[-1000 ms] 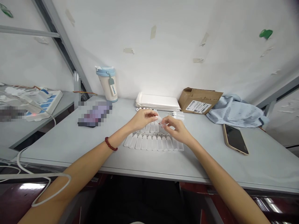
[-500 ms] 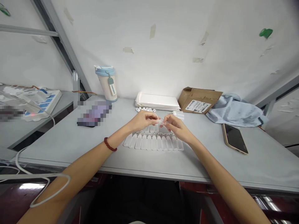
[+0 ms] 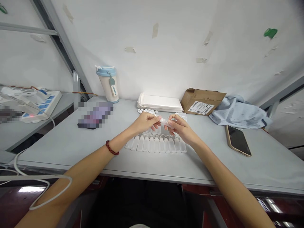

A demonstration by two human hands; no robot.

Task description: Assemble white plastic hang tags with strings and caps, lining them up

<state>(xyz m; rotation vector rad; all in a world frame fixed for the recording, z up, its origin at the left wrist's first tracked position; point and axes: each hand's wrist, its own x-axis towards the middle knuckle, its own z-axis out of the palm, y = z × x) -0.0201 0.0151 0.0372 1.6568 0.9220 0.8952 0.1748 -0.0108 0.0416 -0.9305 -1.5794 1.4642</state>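
Above the middle of the table I hold a small translucent plastic tube (image 3: 162, 120) with a whitish end. My left hand (image 3: 145, 123) pinches its left end between thumb and fingertips. From the other side my right hand (image 3: 180, 126) grips its clear body, fingers curled round it. Below both hands lies a row of flat translucent white tubes (image 3: 156, 145) with thin loops at their tops. More such pieces (image 3: 155, 129) lie behind that row, partly covered by my hands. A pile of small white caps (image 3: 148, 111) sits just beyond my left hand.
Clear plastic pieces (image 3: 181, 116), a white flat package (image 3: 160, 103) and an opened cardboard box (image 3: 203, 102) stand toward the wall. A tumbler (image 3: 108, 85) is at back left. Blue cloth (image 3: 238, 112) and a phone (image 3: 238, 141) lie right. A white cable (image 3: 51, 179) loops over my left forearm.
My hands have drawn slightly apart and turned, so the tube with its whitish end now shows between them. The things on the table have stayed in place.
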